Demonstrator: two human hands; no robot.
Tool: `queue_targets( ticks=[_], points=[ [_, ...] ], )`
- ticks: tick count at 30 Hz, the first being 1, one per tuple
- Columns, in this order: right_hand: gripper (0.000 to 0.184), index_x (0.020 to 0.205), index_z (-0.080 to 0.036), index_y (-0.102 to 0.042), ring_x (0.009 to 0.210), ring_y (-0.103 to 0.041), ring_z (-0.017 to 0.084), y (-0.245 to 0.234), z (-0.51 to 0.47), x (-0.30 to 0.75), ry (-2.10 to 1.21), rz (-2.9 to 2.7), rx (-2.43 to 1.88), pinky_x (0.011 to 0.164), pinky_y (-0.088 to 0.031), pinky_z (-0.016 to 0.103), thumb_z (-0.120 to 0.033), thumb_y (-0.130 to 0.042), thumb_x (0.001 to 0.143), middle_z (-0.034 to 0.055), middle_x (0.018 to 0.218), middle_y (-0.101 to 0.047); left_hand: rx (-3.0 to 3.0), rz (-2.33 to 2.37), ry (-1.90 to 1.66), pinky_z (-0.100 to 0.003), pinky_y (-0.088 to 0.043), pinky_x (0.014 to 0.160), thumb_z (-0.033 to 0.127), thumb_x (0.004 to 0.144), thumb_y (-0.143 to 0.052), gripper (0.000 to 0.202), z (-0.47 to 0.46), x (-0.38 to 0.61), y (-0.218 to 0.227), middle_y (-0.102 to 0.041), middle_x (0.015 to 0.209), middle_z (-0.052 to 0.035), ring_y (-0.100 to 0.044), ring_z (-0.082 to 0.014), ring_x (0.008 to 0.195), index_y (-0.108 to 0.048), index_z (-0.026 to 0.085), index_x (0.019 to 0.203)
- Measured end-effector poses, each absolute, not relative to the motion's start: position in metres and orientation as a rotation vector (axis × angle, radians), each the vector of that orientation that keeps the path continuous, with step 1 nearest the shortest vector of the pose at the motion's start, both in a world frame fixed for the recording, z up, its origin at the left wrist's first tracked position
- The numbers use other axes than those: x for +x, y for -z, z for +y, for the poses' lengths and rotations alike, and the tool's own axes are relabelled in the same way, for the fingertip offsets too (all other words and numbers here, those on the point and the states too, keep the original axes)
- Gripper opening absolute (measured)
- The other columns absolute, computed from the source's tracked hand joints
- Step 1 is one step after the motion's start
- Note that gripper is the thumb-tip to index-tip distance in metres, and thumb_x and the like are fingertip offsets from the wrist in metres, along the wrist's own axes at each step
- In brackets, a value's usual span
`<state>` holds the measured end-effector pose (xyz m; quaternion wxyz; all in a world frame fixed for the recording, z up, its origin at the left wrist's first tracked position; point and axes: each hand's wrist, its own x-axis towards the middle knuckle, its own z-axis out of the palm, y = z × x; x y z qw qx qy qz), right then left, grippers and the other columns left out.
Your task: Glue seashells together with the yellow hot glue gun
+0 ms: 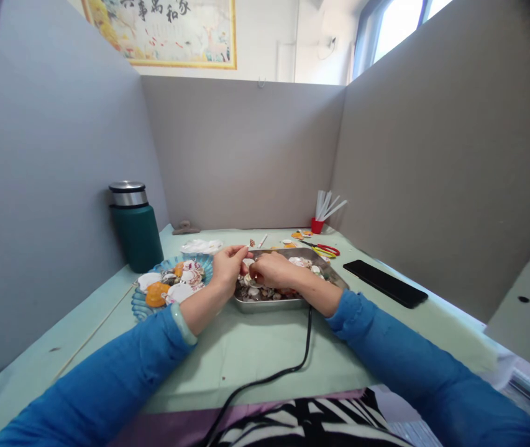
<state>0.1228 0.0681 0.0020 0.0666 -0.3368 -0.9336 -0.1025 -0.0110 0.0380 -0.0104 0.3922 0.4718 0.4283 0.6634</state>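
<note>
My left hand point(230, 268) is closed in a pinch at the left rim of a metal tray point(271, 305). Whatever sits between its fingertips is too small to make out. Over the tray, my right hand point(274, 270) has its fingers bent down and pressed together among small seashells point(292, 293); its fingertips are partly hidden, so what they hold does not show. A blue scalloped dish point(141, 308) beside my left wrist bears larger shells, among them an orange scallop shell point(156, 294) and white ones.
A green bottle point(137, 236) stands at the left. Behind the tray lie scissors point(324, 249) with red and yellow handles, near a red cup point(317, 226) of white sticks. A black phone point(384, 283) lies right. A black cable point(287, 371) crosses the front. Grey partitions point(246, 155) enclose the table.
</note>
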Motion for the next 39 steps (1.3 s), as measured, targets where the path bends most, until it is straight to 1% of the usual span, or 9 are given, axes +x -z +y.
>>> queue_targets(
  ticks=[4, 9, 13, 16, 19, 26, 29, 35, 39],
  points=[
    [0.016, 0.087, -0.021, -0.065, 0.076, -0.061, 0.018, -0.001, 0.071, 0.127, 0.248, -2.743, -1.009, 0.061, -0.034, 0.023, -0.019, -0.053, 0.077, 0.0050, 0.083, -0.069, 1.204, 1.078, -1.695, -0.019, -0.032, 0.037, 0.031, 0.065, -0.066, 0.026, 0.037, -0.011, 0.010, -0.063, 0.064, -0.0002, -0.042, -0.0044, 0.034, -0.059, 0.012, 0.080],
    [0.017, 0.090, -0.017, -0.060, 0.070, -0.057, 0.014, -0.006, 0.078, 0.143, 0.018, -2.351, -1.030, 0.062, -0.036, 0.023, -0.014, -0.047, 0.079, 0.0042, 0.083, -0.067, 1.194, 1.092, -1.702, -0.019, -0.030, 0.037, 0.030, 0.066, -0.065, 0.024, 0.038, -0.011, 0.010, -0.065, 0.066, -0.0015, -0.041, -0.0041, 0.034, -0.059, 0.012, 0.081],
    [0.017, 0.092, -0.016, -0.059, 0.071, -0.057, 0.013, -0.012, 0.083, 0.154, -0.258, -2.114, -0.922, 0.065, -0.041, 0.024, -0.018, -0.049, 0.079, 0.0037, 0.082, -0.065, 1.203, 1.129, -1.683, -0.018, -0.030, 0.037, 0.029, 0.067, -0.065, 0.023, 0.036, -0.010, 0.009, -0.065, 0.066, -0.0016, -0.040, -0.0036, 0.034, -0.059, 0.012, 0.081],
    [0.019, 0.094, -0.017, -0.059, 0.063, -0.055, 0.011, -0.016, 0.082, 0.156, -0.498, -2.026, -0.823, 0.060, -0.042, 0.023, -0.023, -0.050, 0.079, 0.0005, 0.074, -0.062, 1.230, 1.144, -1.669, -0.018, -0.030, 0.037, 0.030, 0.068, -0.064, 0.023, 0.034, -0.009, 0.008, -0.066, 0.067, -0.0014, -0.041, -0.0036, 0.033, -0.059, 0.012, 0.082],
    [0.019, 0.093, -0.017, -0.060, 0.058, -0.052, 0.010, -0.020, 0.078, 0.155, -0.638, -1.950, -0.743, 0.057, -0.042, 0.022, -0.023, -0.052, 0.078, -0.0016, 0.069, -0.058, 1.253, 1.151, -1.664, -0.018, -0.029, 0.036, 0.030, 0.068, -0.064, 0.023, 0.033, -0.009, 0.008, -0.065, 0.066, -0.0010, -0.042, -0.0038, 0.033, -0.058, 0.012, 0.082],
    [0.021, 0.095, -0.017, -0.059, 0.061, -0.054, 0.009, -0.022, 0.075, 0.154, -0.891, -1.837, -0.575, 0.059, -0.046, 0.023, -0.024, -0.057, 0.075, 0.0015, 0.081, -0.062, 1.329, 1.183, -1.647, -0.019, -0.030, 0.035, 0.033, 0.068, -0.064, 0.026, 0.038, -0.010, 0.012, -0.066, 0.066, -0.0015, -0.043, -0.0046, 0.033, -0.060, 0.012, 0.083],
    [0.019, 0.093, -0.017, -0.059, 0.064, -0.055, 0.010, -0.023, 0.073, 0.153, -0.809, -1.856, -0.589, 0.061, -0.046, 0.024, -0.026, -0.059, 0.076, 0.0016, 0.081, -0.061, 1.413, 1.197, -1.640, -0.019, -0.032, 0.035, 0.035, 0.069, -0.063, 0.027, 0.042, -0.011, 0.016, -0.066, 0.068, -0.0024, -0.044, -0.0054, 0.033, -0.061, 0.013, 0.083],
    [0.012, 0.090, -0.019, -0.064, 0.081, -0.054, 0.015, -0.025, 0.064, 0.152, -0.163, -2.052, -0.570, 0.073, -0.044, 0.028, -0.023, -0.060, 0.079, 0.0039, 0.089, -0.059, 1.555, 1.240, -1.615, -0.019, -0.033, 0.036, 0.038, 0.070, -0.062, 0.028, 0.045, -0.012, 0.019, -0.069, 0.072, -0.0045, -0.046, -0.0055, 0.035, -0.065, 0.013, 0.083],
    [0.010, 0.090, -0.019, -0.064, 0.091, -0.051, 0.019, -0.020, 0.064, 0.150, 0.148, -2.122, -0.574, 0.080, -0.040, 0.033, -0.022, -0.060, 0.081, 0.0062, 0.093, -0.058, 1.609, 1.272, -1.593, -0.019, -0.033, 0.037, 0.038, 0.071, -0.061, 0.028, 0.044, -0.012, 0.020, -0.070, 0.074, -0.0037, -0.046, -0.0051, 0.035, -0.067, 0.015, 0.084]
  ],
)
